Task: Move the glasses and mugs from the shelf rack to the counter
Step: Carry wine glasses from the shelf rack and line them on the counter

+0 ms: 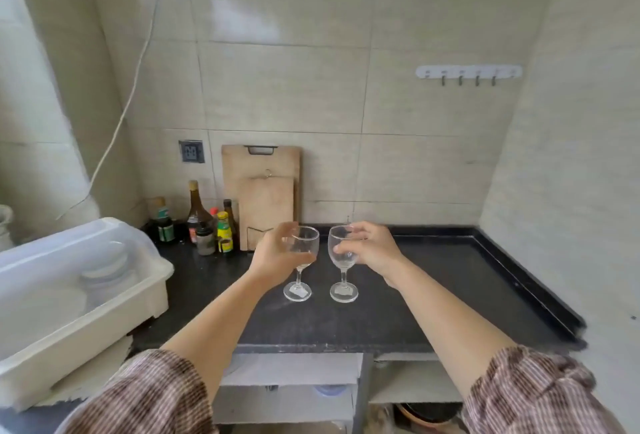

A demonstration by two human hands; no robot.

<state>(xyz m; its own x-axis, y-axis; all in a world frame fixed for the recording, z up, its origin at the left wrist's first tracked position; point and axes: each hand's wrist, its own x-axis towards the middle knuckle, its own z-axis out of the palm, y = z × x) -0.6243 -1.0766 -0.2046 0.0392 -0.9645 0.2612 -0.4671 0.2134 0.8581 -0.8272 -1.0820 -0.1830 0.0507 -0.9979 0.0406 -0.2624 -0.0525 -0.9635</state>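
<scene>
Glasses [304, 260] upright, stems vertical, on counter [433, 295]

Head-worn camera looks forward and down, close over the dark counter [433, 281].

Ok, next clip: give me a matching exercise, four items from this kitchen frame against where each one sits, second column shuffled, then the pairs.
Items:
1. left wine glass
2. cutting boards
3. hook rail
4. sauce bottles

Places:
A. mounted high on the tiled wall
B. back left corner of the counter
C. upright on the counter, left hand at its bowl
D. leaning against the back wall

Pairs: 1-C, 2-D, 3-A, 4-B
</scene>
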